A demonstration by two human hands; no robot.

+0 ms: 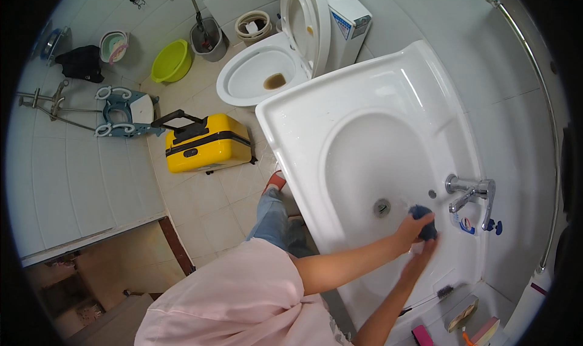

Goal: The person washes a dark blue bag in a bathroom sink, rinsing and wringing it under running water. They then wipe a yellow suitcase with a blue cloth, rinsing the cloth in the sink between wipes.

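Note:
A wadded dark blue cloth (427,230) is held between my two hands over the white washbasin (296,113). My left hand (410,230) curls around its upper part, with the thumb and fingers pressed in. Just below, my right hand (426,249) grips the lower end, slightly blurred. To the left of the cloth lies the metal drain (381,207). A chrome faucet (471,189) stands to the right of my hands, its spout pointing towards them. Behind it a clear bottle with a blue label (467,223) rests on the basin's ledge.
A thin-handled brush (444,292), a pink brush (422,336) and other brushes lie at the basin's near corner. A toilet (248,72) with its lid up adjoins the basin. A yellow suitcase (212,145) and a green tub (172,62) stand on the floor.

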